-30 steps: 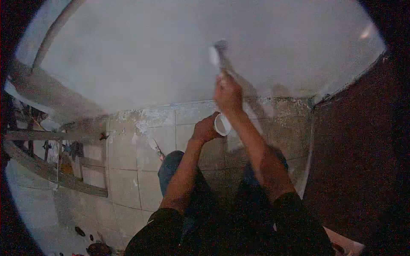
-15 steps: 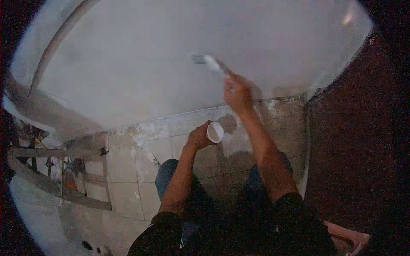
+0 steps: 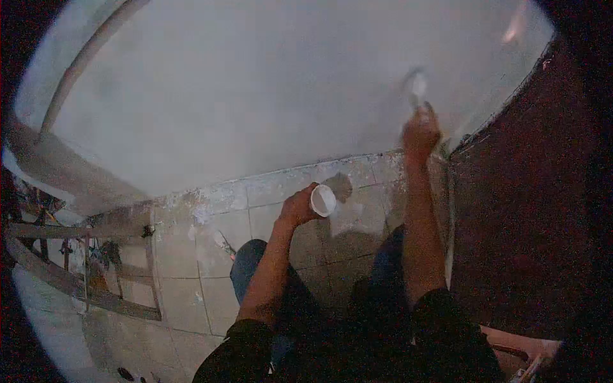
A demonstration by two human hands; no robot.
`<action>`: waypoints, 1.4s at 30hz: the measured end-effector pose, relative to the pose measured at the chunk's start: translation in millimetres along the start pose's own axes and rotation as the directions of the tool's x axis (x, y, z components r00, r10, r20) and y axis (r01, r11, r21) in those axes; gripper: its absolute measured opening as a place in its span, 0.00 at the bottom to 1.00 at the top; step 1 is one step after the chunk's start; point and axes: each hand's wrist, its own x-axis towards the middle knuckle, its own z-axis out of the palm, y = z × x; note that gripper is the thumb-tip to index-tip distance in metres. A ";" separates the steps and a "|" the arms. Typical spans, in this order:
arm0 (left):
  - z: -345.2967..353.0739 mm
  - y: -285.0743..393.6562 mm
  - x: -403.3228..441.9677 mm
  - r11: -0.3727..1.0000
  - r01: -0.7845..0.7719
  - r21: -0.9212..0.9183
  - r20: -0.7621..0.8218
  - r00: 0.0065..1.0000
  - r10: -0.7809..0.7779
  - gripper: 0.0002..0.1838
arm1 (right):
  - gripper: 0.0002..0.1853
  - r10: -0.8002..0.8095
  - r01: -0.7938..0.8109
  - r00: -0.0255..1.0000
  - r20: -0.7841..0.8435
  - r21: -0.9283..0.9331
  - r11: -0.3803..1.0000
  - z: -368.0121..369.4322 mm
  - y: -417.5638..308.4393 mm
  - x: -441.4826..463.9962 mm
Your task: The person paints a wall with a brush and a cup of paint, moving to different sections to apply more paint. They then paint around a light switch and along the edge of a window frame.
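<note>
My left hand is closed round a small white cup, its open mouth tipped toward me. What is inside looks pale, but I cannot make it out clearly. Higher up and to the right, my right hand grips a paintbrush, blurred by motion. The brush points upward, its head at or close to the pale wall; contact is hard to judge.
Paint-spattered tiles lie along the wall's foot. A wooden frame with items behind it stands at left. To the right is a dark reddish surface; a pinkish object sits at lower right. My knees are below the cup.
My right hand has swept the paintbrush to the right across the wall, and the brush now points upward instead of left. My left hand and the cup have hardly moved.
</note>
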 end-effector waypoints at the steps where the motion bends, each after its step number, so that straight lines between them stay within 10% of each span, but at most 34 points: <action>1: 2.7 -4.2 -0.2 1.000 -0.007 -0.004 -0.035 0.999 0.007 0.53 | 0.18 0.251 -0.285 0.939 0.233 0.122 0.951 -14.1 -39.4 7.9; 2: 3.5 -8.3 -3.0 1.000 -0.014 -0.006 -0.070 0.997 0.013 0.53 | 0.19 0.433 -0.562 0.766 0.475 0.169 0.809 -33.5 -94.8 10.8; 4: -7.6 -1.3 -7.7 1.000 0.005 -0.008 -0.031 1.000 -0.006 0.53 | 0.19 0.236 -0.349 0.922 0.306 0.400 0.847 -36.6 -153.3 -10.0; 9: 2.0 -6.5 -8.5 0.990 -0.124 -0.060 -0.126 0.985 0.116 0.53 | 0.20 0.030 -0.429 0.848 0.530 0.651 0.627 -61.5 -242.5 -38.6; 12: -10.1 14.3 -14.2 0.995 0.090 0.039 0.050 0.995 -0.091 0.55 | 0.19 -0.138 -0.368 0.826 0.547 0.709 0.602 -67.7 -247.9 -37.7; 14: 5.2 -5.9 -12.1 0.991 -0.089 -0.103 -0.083 0.993 0.080 0.55 | 0.17 -0.155 -0.369 0.830 0.535 0.736 0.568 -64.8 -229.6 -28.9; 27: 3.8 -10.5 -8.0 0.988 -0.088 -0.129 -0.069 0.994 0.079 0.50 | 0.17 0.212 -0.237 0.964 0.162 0.157 0.959 -37.6 46.8 27.0; 29: -10.6 1.6 -16.8 0.994 -0.037 -0.099 -0.065 0.997 0.031 0.48 | 0.17 0.546 -0.564 0.826 0.142 0.201 0.801 -45.4 49.6 33.5; 34: -2.3 -18.9 -5.9 0.995 -0.036 -0.095 -0.098 0.995 0.027 0.50 | 0.21 0.485 -0.514 0.858 0.170 0.254 0.819 -37.8 -11.6 32.8; 36: -4.1 -15.0 -1.9 0.994 -0.046 -0.097 -0.069 0.997 0.040 0.50 | 0.22 -0.062 0.070 0.982 0.177 -0.039 0.997 -25.4 -50.6 18.9; 37: -8.1 -10.7 -1.6 0.995 -0.030 -0.097 -0.039 0.999 0.027 0.50 | 0.20 0.402 -0.541 0.813 0.420 0.293 0.788 -52.0 -115.8 33.9; 42: 9.2 -18.7 13.7 0.989 -0.115 -0.098 -0.066 0.992 0.109 0.50 | 0.18 -0.008 -0.330 0.917 0.400 0.766 0.552 -49.8 -210.5 1.1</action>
